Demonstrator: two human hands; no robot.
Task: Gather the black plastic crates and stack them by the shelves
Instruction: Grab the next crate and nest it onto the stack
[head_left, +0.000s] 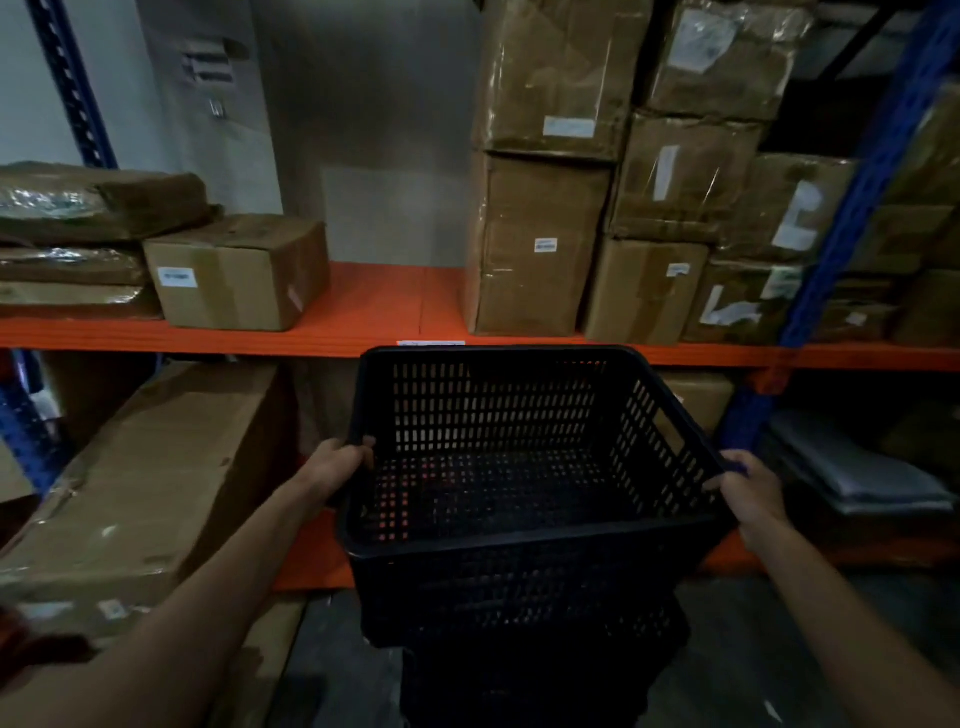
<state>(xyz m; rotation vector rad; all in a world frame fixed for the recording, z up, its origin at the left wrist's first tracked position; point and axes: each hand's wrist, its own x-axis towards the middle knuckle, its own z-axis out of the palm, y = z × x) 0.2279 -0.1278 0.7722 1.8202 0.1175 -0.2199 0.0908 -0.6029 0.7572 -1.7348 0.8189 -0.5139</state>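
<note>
A black perforated plastic crate (498, 415) is held in front of me, empty, its open top facing up. My left hand (335, 467) grips its left rim and my right hand (750, 488) grips its right rim. Directly beneath it, more black crates (519, 670) stand stacked on the floor; the held crate sits on or just above the top one, and I cannot tell whether they touch. The stack stands right in front of the orange and blue shelving (363, 317).
Cardboard boxes (535, 244) fill the orange shelf's right side, and a smaller box (234, 275) and wrapped bundles sit at the left. A large box (145, 483) leans on the lower level at left. A blue upright (852, 208) rises at right. Grey floor lies below.
</note>
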